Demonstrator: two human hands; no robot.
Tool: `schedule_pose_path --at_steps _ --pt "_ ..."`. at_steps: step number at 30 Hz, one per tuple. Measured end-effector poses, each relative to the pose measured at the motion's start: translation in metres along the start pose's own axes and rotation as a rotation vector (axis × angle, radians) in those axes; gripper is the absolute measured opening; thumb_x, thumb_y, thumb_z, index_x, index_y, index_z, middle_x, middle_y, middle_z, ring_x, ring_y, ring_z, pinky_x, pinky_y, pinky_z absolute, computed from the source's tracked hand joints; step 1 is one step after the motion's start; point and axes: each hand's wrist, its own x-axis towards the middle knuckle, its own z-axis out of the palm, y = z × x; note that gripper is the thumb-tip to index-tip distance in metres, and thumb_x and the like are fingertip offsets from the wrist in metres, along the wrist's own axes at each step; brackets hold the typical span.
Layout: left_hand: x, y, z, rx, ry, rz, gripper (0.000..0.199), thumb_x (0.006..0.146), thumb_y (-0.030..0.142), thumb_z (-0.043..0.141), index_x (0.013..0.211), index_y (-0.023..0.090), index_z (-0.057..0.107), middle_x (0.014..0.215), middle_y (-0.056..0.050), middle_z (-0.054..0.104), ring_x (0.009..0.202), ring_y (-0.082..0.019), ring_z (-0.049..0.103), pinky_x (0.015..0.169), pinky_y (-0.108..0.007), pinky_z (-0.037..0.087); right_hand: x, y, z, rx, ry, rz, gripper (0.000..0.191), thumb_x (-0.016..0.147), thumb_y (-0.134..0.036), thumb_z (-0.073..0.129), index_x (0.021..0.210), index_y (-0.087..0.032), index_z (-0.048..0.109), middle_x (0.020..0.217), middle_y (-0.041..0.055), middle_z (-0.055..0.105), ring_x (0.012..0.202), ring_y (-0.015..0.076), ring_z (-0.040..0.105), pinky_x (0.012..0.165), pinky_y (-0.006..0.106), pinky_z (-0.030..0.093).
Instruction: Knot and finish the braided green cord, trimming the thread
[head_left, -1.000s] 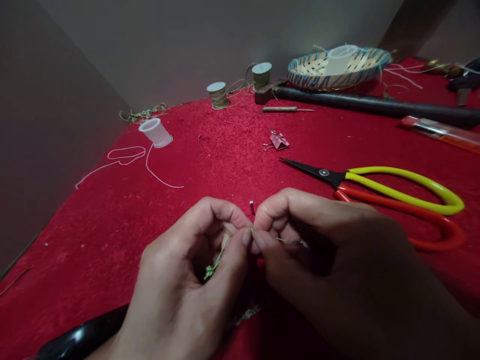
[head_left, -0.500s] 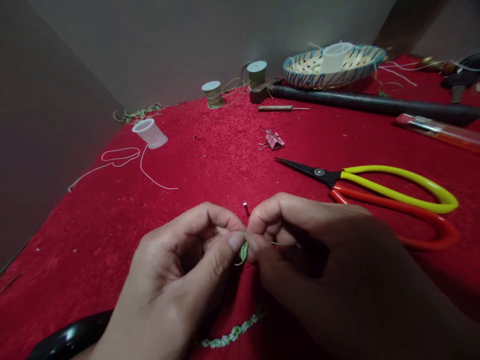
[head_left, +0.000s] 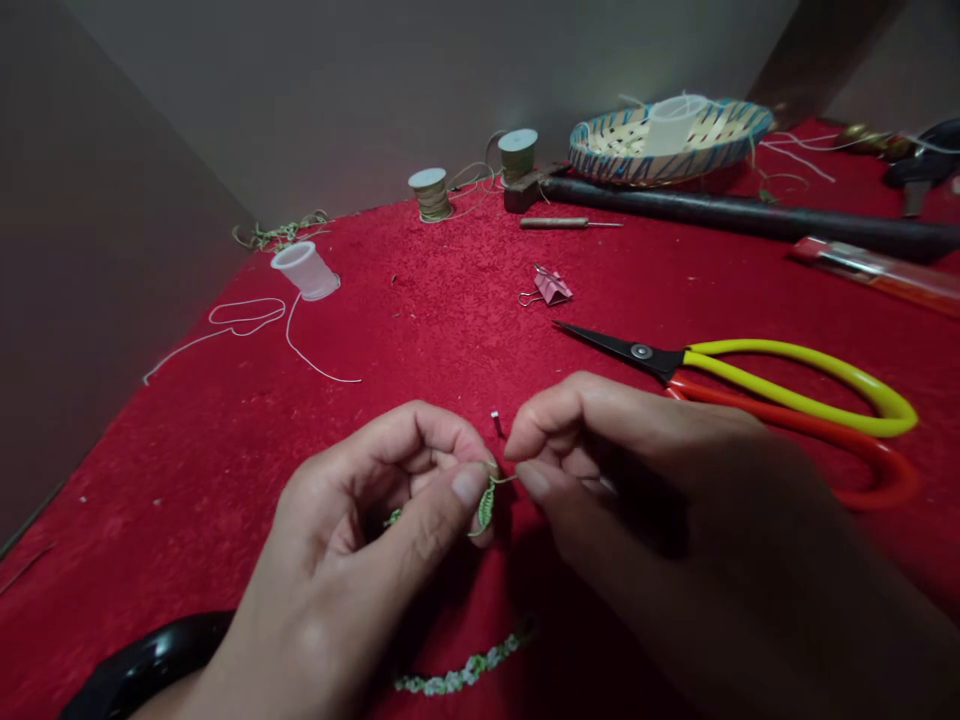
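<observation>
Between thumb and forefinger, my left hand (head_left: 375, 550) pinches a small green knotted cord piece (head_left: 486, 508), which hangs below the fingertips. Another bit of green shows behind the left thumb. My right hand (head_left: 622, 500) is closed on a thin cord (head_left: 507, 479) that runs taut from the knotted piece to its fingertips. Just beyond the fingers a nail (head_left: 496, 424) stands up from the red cloth (head_left: 435, 350). Nearer to me lies a green and white knotted strand (head_left: 465, 672), partly in shadow.
Scissors (head_left: 641, 352) with yellow and red handles lie right, near a pink binder clip (head_left: 553, 288). Farther back are an awl (head_left: 555, 223), a hammer (head_left: 675, 203), cord spools (head_left: 432, 200) and a basket (head_left: 600, 165). A white spool (head_left: 306, 273) with loose thread lies left.
My right fingertips have moved right, away from the left ones, and a short length of cord now shows between them. The left hand keeps its pinch on the knotted piece.
</observation>
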Motion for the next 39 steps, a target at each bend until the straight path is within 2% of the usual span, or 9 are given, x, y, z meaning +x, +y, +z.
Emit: schedule_pose_path --at_steps 4,6,10,15,19,22,28,31,39 --pt "0.0 -0.001 -0.007 -0.052 -0.061 -0.033 0.015 0.095 0.029 0.077 0.08 0.025 0.077 0.065 0.003 0.065 0.058 -0.009 0.053 0.049 -0.01 0.041 -0.008 0.011 -0.003 0.021 -0.002 -0.017 0.014 0.086 -0.018 0.066 0.081 -0.028 0.075 0.064 -0.0025 0.069 0.057 0.0166 0.065 0.051 0.026 0.046" --pt "0.0 0.001 -0.008 -0.077 -0.079 -0.054 0.017 0.096 0.029 0.077 0.079 0.025 0.076 0.063 0.004 0.063 0.056 -0.008 0.05 0.049 -0.009 0.04 -0.011 0.021 -0.004 0.071 0.001 -0.076 0.019 0.088 -0.013 0.064 0.081 -0.028 0.073 0.067 -0.0055 0.07 0.052 0.0119 0.061 0.047 0.024 0.042" --pt "0.001 0.003 -0.006 -0.111 -0.087 -0.061 0.016 0.094 0.03 0.078 0.079 0.025 0.077 0.062 0.004 0.06 0.055 -0.008 0.044 0.049 -0.01 0.038 -0.013 0.03 -0.009 0.054 0.047 -0.229 0.02 0.091 -0.013 0.065 0.084 -0.029 0.072 0.079 -0.0079 0.073 0.064 0.0095 0.064 0.054 0.023 0.043" --pt "0.002 0.002 -0.003 -0.116 -0.074 -0.058 0.014 0.089 0.026 0.081 0.075 0.024 0.078 0.061 0.003 0.055 0.056 -0.009 0.04 0.049 -0.011 0.036 -0.014 0.015 -0.014 -0.115 -0.002 -0.144 0.029 0.091 -0.007 0.059 0.086 -0.026 0.08 0.081 -0.0038 0.07 0.068 0.0108 0.06 0.062 0.028 0.043" --pt "0.002 -0.001 -0.003 -0.073 -0.066 -0.057 0.015 0.088 0.029 0.082 0.075 0.024 0.077 0.062 0.003 0.053 0.057 -0.01 0.04 0.05 -0.013 0.034 -0.016 0.008 -0.014 -0.078 -0.011 -0.098 0.024 0.095 -0.01 0.062 0.088 -0.025 0.079 0.086 -0.0062 0.072 0.075 0.0093 0.062 0.065 0.025 0.046" --pt "0.003 -0.004 -0.004 -0.035 -0.085 -0.068 0.013 0.085 0.034 0.086 0.078 0.026 0.078 0.064 0.004 0.053 0.059 -0.011 0.042 0.053 -0.015 0.037 -0.015 0.009 -0.013 -0.016 0.039 -0.1 0.018 0.092 -0.008 0.067 0.089 -0.024 0.076 0.081 -0.0077 0.073 0.073 0.009 0.065 0.068 0.023 0.047" --pt "0.003 -0.007 -0.004 0.008 -0.076 -0.099 0.025 0.085 0.045 0.085 0.075 0.025 0.074 0.058 0.005 0.047 0.054 -0.011 0.034 0.047 -0.019 0.026 -0.015 0.017 -0.005 0.137 0.121 -0.119 0.017 0.085 -0.009 0.065 0.087 -0.026 0.069 0.067 -0.0106 0.067 0.056 0.0073 0.059 0.054 0.023 0.043" --pt "0.001 -0.008 -0.003 0.033 -0.054 -0.098 0.028 0.084 0.048 0.084 0.075 0.025 0.072 0.057 0.006 0.044 0.052 -0.011 0.032 0.046 -0.022 0.024 -0.018 0.021 -0.001 0.131 0.135 -0.159 0.02 0.082 -0.007 0.064 0.088 -0.025 0.068 0.068 -0.0096 0.069 0.059 0.0089 0.06 0.052 0.025 0.04" --pt "0.002 -0.004 0.0 0.058 -0.032 -0.111 0.025 0.076 0.038 0.091 0.07 0.026 0.07 0.054 0.008 0.039 0.051 -0.011 0.028 0.046 -0.023 0.02 -0.024 0.021 0.0 0.107 0.103 -0.178 0.018 0.09 -0.011 0.057 0.094 -0.026 0.064 0.073 -0.0056 0.069 0.061 0.0122 0.061 0.055 0.028 0.044"
